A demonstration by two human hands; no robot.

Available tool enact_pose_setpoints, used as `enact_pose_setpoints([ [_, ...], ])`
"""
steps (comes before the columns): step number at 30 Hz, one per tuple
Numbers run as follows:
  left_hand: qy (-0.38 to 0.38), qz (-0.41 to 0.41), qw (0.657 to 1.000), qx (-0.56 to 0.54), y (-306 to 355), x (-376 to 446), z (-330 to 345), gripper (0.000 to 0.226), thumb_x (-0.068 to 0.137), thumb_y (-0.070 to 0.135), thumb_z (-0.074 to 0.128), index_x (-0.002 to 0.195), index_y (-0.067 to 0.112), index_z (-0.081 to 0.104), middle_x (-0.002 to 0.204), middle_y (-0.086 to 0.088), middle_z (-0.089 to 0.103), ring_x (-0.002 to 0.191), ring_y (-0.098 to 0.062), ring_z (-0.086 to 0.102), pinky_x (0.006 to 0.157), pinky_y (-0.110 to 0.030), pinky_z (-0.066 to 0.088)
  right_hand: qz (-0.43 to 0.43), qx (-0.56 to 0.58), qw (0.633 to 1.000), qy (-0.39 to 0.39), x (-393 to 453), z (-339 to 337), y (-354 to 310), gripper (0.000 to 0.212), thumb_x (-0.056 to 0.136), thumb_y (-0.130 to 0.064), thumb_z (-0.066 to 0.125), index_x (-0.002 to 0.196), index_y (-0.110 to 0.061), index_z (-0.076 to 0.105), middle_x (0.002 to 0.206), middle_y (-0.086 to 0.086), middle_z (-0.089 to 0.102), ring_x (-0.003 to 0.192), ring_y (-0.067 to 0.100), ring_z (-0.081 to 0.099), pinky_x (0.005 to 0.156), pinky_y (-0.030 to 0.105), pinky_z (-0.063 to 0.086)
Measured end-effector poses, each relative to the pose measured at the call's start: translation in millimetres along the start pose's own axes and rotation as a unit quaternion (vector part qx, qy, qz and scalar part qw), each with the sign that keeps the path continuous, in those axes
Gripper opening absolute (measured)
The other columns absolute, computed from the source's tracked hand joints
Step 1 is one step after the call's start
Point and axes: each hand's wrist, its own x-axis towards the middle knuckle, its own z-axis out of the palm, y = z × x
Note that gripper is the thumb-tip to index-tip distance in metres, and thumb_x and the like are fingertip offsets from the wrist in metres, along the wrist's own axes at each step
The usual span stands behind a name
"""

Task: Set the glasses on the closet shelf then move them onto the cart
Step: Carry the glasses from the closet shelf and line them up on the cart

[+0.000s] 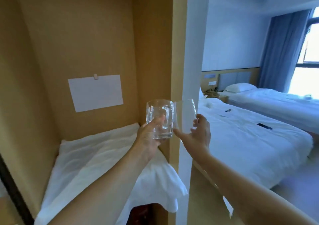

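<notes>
Left hand (148, 135) grips a dimpled glass (159, 119); right hand (200, 133) pinches a second, seemingly smooth glass (184, 116), above the cloth-covered shelf (96, 155).

Two clear glasses, a dimpled glass (159, 119) and a smooth glass (185, 116), two hands, left hand (149, 138) and right hand (198, 135), two beds, near bed (250, 147) and far bed (276, 104), one white sheet of paper (95, 92), one blue curtain (283, 50), one pillow (240, 87)

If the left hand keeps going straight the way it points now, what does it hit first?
Probably the closet's right side wall. The left hand, gripping a clear glass, points up and slightly right, above the white cloth on the shelf. Depth is unclear from one view, so the back wall is possible instead.
</notes>
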Motion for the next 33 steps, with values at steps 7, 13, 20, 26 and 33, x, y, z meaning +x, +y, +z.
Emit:
enact_pose_setpoints([
  [7,-0.110,-0.089,0.990,-0.021,-50.1,20.6,83.6,0.045,0.055,0.028,0.097,0.092,0.011,0.080,0.109,-0.017,0.072,0.086,-0.034,0.073,0.081,-0.044,0.058,0.020,-0.064,0.992,0.110,34.6,-87.1,45.7,0.090,0.061,-0.038,0.095,0.134,-0.015,0.046,0.120,0.004,0.052,0.102,0.019,0.057,0.095,0.043,0.053],
  [13,-0.166,-0.091,0.982,0.017,-103.8,39.2,167.5,0.067,0.070,0.036,0.084,0.131,0.016,0.063,0.120,-0.015,0.072,0.106,-0.035,0.072,0.081,-0.045,0.060,0.034,-0.107,0.976,0.184,65.9,-172.1,94.9,0.093,0.058,-0.040,0.095,0.133,-0.013,0.048,0.119,0.005,0.052,0.105,0.022,0.057,0.093,0.044,0.055],
  [20,-0.230,-0.075,0.966,0.095,-172.4,65.7,271.2,0.090,0.045,0.044,0.089,0.126,0.012,0.067,0.117,-0.015,0.073,0.105,-0.034,0.072,0.087,-0.049,0.060,0.072,-0.140,0.955,0.252,100.7,-272.8,153.9,0.092,0.060,-0.036,0.095,0.135,-0.009,0.048,0.119,0.010,0.053,0.101,0.021,0.054,0.093,0.046,0.052],
  [26,-0.297,-0.078,0.942,0.134,-240.1,83.5,363.2,0.077,0.044,0.035,0.089,0.113,0.006,0.073,0.104,-0.013,0.076,0.093,-0.028,0.075,0.081,-0.044,0.061,0.108,-0.147,0.943,0.279,134.5,-360.6,212.2,0.095,0.059,-0.032,0.095,0.136,-0.010,0.045,0.122,0.010,0.052,0.109,0.028,0.054,0.095,0.042,0.047],
  [33,-0.329,-0.085,0.928,0.155,-302.2,100.2,456.4,0.052,0.049,0.029,0.092,0.096,0.015,0.077,0.105,-0.015,0.076,0.100,-0.036,0.073,0.090,-0.053,0.059,0.112,-0.175,0.932,0.298,168.7,-443.6,267.0,0.096,0.059,-0.034,0.095,0.137,-0.012,0.043,0.121,0.004,0.047,0.113,0.026,0.054,0.099,0.044,0.048],
])
